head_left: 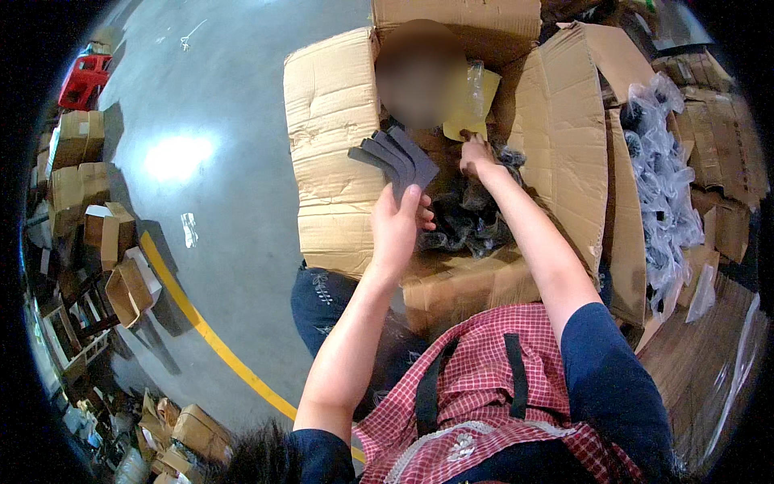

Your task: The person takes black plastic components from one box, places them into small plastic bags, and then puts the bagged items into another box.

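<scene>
"Head view: what is the left hand (397,219) holding?"
"Its fingers are pinching dark angled pieces (418,164) above the left side of the open carton (332,173). A loose pinch could be sending them sliding apart."
"And the right hand (477,156)?"
"Reaching beside the yellow sheet (462,129); whether it's gripping, I cannot tell."

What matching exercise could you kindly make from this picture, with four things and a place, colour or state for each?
Things:
1. Left hand
2. Right hand
3. Crate-like object
4. Floor line

Descriptions:
A. Red, toward the upper left of the view
B. At the lower end of a yellow piece, over the open cardboard box
C. Yellow, on the grey floor
D. Holding dark grey angled pieces

Pairs: 1-D, 2-B, 3-A, 4-C
</scene>
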Demonstrator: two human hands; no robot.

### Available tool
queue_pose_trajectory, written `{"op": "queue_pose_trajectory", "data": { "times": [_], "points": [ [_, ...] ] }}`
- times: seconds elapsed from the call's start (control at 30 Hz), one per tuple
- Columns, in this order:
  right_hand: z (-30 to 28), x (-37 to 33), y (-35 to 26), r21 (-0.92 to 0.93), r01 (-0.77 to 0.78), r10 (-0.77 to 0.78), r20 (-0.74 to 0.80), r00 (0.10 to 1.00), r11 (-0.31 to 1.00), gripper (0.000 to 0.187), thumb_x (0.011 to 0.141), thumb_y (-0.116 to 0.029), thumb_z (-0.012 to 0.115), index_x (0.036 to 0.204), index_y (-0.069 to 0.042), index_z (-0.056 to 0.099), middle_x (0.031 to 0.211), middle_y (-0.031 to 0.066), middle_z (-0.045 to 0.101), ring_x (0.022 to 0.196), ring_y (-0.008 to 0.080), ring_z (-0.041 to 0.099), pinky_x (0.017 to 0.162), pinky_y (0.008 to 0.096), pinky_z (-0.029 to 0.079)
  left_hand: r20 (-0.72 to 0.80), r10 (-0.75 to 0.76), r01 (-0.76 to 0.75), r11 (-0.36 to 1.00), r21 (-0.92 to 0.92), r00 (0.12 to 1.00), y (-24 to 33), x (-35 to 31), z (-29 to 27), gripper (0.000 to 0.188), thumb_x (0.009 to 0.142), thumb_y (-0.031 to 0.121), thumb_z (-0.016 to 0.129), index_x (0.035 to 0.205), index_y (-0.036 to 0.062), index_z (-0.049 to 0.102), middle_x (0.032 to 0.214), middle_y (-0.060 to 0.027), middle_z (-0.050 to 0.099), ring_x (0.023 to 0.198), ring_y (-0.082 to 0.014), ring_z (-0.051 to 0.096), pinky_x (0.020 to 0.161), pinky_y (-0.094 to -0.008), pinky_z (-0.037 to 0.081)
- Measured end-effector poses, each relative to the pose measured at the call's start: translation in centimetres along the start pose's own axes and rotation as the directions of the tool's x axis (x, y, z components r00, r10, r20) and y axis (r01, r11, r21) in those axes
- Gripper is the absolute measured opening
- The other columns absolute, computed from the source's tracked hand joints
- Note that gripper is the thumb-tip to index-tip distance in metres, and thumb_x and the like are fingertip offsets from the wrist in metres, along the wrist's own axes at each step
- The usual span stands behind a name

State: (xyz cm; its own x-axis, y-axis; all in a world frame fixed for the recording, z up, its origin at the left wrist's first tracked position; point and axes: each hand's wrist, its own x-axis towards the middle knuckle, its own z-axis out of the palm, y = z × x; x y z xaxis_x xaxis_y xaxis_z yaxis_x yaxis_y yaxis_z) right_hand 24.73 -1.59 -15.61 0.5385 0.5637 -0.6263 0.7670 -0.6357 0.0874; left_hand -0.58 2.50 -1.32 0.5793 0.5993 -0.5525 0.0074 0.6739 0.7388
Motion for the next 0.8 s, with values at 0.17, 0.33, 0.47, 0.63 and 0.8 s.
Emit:
{"op": "queue_pose_trajectory", "data": {
  "times": [0.17,0.33,0.47,0.63,0.8],
  "points": [
    [-0.6,-0.1,0.5,0.181,0.015,0.021,-0.199,0.98,0.983,0.038,0.083,-0.02,0.066,0.117,-0.003,0.068,0.135,0.0159,0.059,0.131,0.0332,0.05,0.112,0.0477,0.033,-0.036,-0.008,0.007,0.999,-0.034,0.999,-0.1,-0.4,0.2,0.022,0.103,0.025,0.057,0.109,0.0041,0.057,0.09,-0.0068,0.065,0.074,-0.0161,0.064,0.064,-0.0331,0.057],
    [-6.7,-12.9,2.3,0.802,0.598,0.168,-0.59,0.79,0.005,0.034,0.084,-0.001,0.065,0.118,0.002,0.06,0.112,0.0103,0.064,0.107,0.0234,0.061,0.096,0.0347,0.048,-0.046,0.084,-0.091,0.98,-0.177,0.995,0.0,-0.8,0.5,0.022,0.103,0.026,0.055,0.107,0.0051,0.059,0.091,-0.0058,0.065,0.084,-0.0192,0.067,0.08,-0.0364,0.057],
    [-8.5,-25.1,3.9,0.78,0.559,0.254,-0.501,0.827,-0.281,0.041,0.08,0.008,0.065,0.118,0.0,0.052,0.114,0.0104,0.057,0.106,0.0186,0.058,0.095,0.032,0.048,0.024,0.055,-0.046,0.957,-0.286,0.998,0.2,-4.1,1.1,0.02,0.104,0.024,0.053,0.11,0.006,0.058,0.091,-0.0043,0.064,0.099,-0.0225,0.067,0.096,-0.044,0.051],
    [-8.1,-34.2,4.3,0.734,0.529,0.314,-0.429,0.847,-0.426,0.037,0.08,0.011,0.064,0.11,-0.005,0.051,0.108,0.007,0.058,0.101,0.0169,0.058,0.092,0.03,0.049,0.193,0.04,0.05,0.896,-0.44,0.98,1.0,-11.8,3.3,0.026,0.106,0.028,0.047,0.119,0.0057,0.056,0.099,-0.0034,0.061,0.112,-0.0203,0.057,0.1,-0.0498,0.047],
    [-4.9,-39.8,1.6,0.732,0.476,0.267,-0.394,0.879,-0.488,0.036,0.079,0.013,0.063,0.107,-0.007,0.051,0.108,0.0029,0.056,0.101,0.0149,0.056,0.09,0.0285,0.048,0.164,0.06,0.045,0.823,-0.566,0.985,1.1,-18.1,5.0,0.027,0.106,0.027,0.047,0.123,0.0064,0.052,0.102,-0.004,0.059,0.11,-0.0196,0.055,0.106,-0.0488,0.041]
  ]
}}
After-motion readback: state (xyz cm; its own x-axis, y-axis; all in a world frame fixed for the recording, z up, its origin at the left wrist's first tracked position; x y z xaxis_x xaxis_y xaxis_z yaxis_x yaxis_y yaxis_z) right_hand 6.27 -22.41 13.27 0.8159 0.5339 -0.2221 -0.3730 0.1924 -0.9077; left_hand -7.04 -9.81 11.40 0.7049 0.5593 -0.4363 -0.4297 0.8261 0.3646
